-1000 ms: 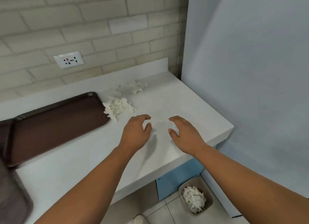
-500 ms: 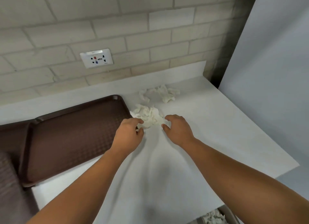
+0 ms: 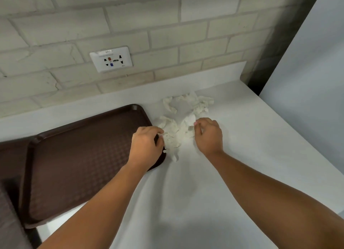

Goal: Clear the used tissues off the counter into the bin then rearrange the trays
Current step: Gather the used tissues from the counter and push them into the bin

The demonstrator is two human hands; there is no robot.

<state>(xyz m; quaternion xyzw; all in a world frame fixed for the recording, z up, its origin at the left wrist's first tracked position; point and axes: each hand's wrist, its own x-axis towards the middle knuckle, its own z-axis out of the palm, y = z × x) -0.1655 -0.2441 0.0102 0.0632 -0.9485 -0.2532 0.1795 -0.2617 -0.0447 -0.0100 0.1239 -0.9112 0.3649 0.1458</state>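
A crumpled white tissue clump (image 3: pixel 176 135) lies on the white counter (image 3: pixel 242 155) just right of the brown tray (image 3: pixel 78 161). My left hand (image 3: pixel 147 148) curls its fingers into the clump's left side, over the tray's corner. From the right, my right hand (image 3: pixel 208 135) pinches the same clump. A second heap of tissues (image 3: pixel 189 103) sits further back near the wall, untouched. The bin is out of view.
A second brown tray (image 3: pixel 11 155) lies partly under the first at the left edge. A wall socket (image 3: pixel 111 59) sits in the brick wall above. A pale panel (image 3: pixel 307 77) closes off the counter's right end.
Both hands moved forward from the counter's front to the near tissue clump and closed their fingers on it. The view tilted up, so the bin dropped out of sight.
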